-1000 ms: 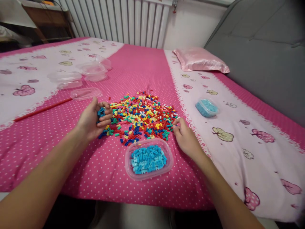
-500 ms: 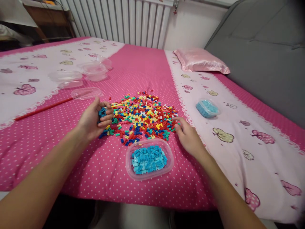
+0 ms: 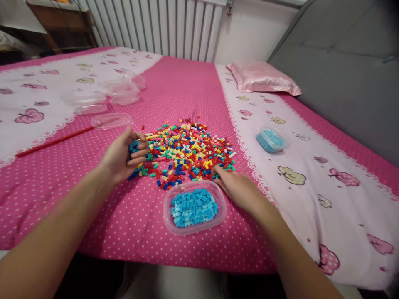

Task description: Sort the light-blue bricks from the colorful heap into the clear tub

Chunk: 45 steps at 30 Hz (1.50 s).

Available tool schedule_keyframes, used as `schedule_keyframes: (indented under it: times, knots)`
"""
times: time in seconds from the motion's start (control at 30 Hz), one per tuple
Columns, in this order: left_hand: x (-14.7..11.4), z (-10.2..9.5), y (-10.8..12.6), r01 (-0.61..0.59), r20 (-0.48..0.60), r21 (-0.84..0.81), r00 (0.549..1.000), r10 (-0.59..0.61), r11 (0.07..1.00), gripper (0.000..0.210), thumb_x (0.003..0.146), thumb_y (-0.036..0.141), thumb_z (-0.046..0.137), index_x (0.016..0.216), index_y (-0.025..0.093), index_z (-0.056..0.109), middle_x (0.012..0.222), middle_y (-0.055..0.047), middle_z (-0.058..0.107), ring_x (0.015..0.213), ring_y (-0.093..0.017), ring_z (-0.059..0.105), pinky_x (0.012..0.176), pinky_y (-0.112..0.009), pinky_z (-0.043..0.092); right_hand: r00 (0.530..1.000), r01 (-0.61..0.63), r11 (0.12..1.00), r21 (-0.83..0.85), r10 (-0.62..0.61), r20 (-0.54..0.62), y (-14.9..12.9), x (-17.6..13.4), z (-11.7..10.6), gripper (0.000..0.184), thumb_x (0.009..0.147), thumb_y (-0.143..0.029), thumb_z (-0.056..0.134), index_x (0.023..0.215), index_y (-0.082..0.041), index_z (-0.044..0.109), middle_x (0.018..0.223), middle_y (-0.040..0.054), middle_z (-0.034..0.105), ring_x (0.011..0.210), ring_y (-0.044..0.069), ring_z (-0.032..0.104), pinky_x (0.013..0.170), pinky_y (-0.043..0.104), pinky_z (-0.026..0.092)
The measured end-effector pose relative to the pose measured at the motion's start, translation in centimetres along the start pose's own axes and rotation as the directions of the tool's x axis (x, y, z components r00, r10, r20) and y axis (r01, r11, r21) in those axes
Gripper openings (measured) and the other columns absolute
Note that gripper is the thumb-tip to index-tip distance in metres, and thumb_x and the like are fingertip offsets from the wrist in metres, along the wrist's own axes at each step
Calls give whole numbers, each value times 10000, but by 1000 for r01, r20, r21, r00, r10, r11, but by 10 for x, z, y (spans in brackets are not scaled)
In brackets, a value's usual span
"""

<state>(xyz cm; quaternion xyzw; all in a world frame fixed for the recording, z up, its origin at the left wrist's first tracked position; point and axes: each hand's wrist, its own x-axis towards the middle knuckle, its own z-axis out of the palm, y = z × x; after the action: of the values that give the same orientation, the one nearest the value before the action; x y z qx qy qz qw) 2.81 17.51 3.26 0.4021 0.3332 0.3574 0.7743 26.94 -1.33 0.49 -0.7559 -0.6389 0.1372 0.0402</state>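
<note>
A loose heap of small plastic building blocks in red, yellow, blue, green, white and pink lies in front of me. At its left side my left hand is half curled, palm turned inward, with several blue building blocks cupped inside the fingers. My right hand reaches to the heap's near right edge, thumb and forefinger drawn together low over the blocks. Whatever its fingertips hold, if anything, is too small to make out. Just beside it stands a clear plastic container holding light-blue building blocks.
A lidded tub of light-blue blocks sits to the right. Clear empty containers and a clear lid lie at the left, near a red stick. A pink pillow rests by the grey headboard.
My right hand has moved left and toward me, from the heap's right edge to near the container. My left hand keeps its place with the blue blocks.
</note>
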Motion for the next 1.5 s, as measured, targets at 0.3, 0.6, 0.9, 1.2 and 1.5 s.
schedule_keyframes:
  times: [0.3,0.6,0.9,1.2,1.5]
  knots:
    - [1,2,-1,19,-1,19,1000,-19,1000,458,1039,357,258,737,149,532,594,31,403,328,-22,313,270,-112,179,996,-31,965,259,52,-77,-2,2,7,181,956,-237,494,1104,-213,595,858,108,684,764,258,608,652,312,301]
    - [0,2,1,20,-3,11,1000,-20,1000,472,1040,368,263,728,150,542,587,30,393,329,-21,295,279,-121,148,973,16,343,939,211,-94,11,10,-8,98,867,-354,325,874,-258,340,606,-72,247,490,146,183,489,243,195]
    - [1,1,0,39,-1,-28,999,-39,999,373,1047,287,271,772,160,489,580,52,390,325,-20,311,271,-115,139,953,126,-237,963,299,-51,22,6,-15,159,638,-224,457,734,-234,331,710,-22,245,552,146,216,457,227,212]
    - [1,8,1,71,-23,-7,997,-71,997,265,925,6,310,756,186,406,517,90,305,307,-25,219,284,-135,51,917,210,-158,965,375,-138,25,16,-14,108,666,-236,467,765,-223,426,741,2,347,590,138,341,456,221,305]
    - [0,8,-15,-27,-3,326,1000,29,945,79,863,118,492,869,195,506,537,95,325,320,-20,192,302,-118,119,889,91,662,743,281,-360,6,24,8,295,935,-470,473,897,-215,616,719,23,540,668,181,493,621,282,337]
